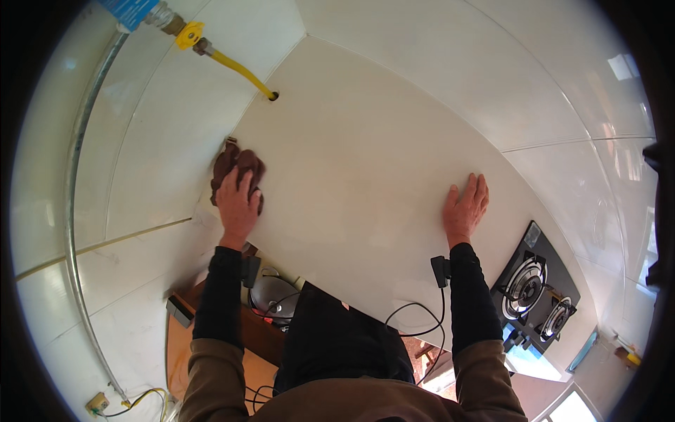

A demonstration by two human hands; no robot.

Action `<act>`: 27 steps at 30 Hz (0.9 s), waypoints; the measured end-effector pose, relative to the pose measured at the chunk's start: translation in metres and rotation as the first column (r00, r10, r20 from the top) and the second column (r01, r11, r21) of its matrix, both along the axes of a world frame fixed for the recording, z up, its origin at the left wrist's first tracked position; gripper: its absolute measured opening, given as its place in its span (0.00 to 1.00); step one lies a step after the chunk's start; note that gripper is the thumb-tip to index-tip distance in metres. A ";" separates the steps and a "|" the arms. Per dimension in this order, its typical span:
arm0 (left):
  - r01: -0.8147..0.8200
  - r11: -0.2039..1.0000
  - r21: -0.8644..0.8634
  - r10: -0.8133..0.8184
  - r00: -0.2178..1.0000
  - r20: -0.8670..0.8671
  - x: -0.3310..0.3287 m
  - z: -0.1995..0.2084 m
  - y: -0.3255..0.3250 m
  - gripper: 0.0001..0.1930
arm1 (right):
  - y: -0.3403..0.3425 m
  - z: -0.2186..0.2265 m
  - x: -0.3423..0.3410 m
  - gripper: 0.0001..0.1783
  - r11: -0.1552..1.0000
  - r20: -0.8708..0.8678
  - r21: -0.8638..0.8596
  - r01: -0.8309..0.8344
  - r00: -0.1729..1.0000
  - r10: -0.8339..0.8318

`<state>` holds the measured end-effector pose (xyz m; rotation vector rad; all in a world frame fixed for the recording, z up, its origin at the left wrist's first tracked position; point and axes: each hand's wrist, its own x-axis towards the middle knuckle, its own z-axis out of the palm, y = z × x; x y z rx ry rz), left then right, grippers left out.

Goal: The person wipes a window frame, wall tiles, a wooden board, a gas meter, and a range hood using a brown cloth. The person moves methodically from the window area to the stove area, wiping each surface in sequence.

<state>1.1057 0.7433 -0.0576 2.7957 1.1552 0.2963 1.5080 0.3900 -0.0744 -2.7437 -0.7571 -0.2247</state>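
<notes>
A crumpled brown cloth (244, 160) lies at the left edge of the pale countertop (358, 155), against the tiled wall. My left hand (238, 211) presses down on the cloth, its fingers bent over the near part of it. On the right side of the countertop, my right hand (465, 209) rests palm down with its fingers stretched out and nothing in it. A dark two-burner gas hob (524, 278) sits to the right of that hand.
A yellow gas hose (242, 70) runs from a yellow valve (190, 35) into a hole in the far left countertop. Below the counter's near edge stands a lidded metal pot (278, 299). Black cables (422, 309) hang near my wrists. Tiled walls (555, 119) enclose the counter.
</notes>
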 end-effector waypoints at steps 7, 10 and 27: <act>0.330 0.924 -0.194 -0.329 0.944 0.042 0.032 0.028 -0.139 0.28 | -0.001 0.000 0.002 0.36 0.999 0.009 -0.048 0.000 1.000 0.000; 0.427 0.875 -0.228 -0.424 0.903 0.064 0.017 0.030 -0.125 0.28 | -0.003 -0.002 0.003 0.36 0.999 0.012 -0.031 -0.007 1.000 0.007; -0.015 0.998 -0.068 0.014 1.000 -0.023 -0.049 0.011 -0.080 0.30 | -0.003 -0.006 0.004 0.34 1.000 0.053 -0.004 -0.030 0.998 0.030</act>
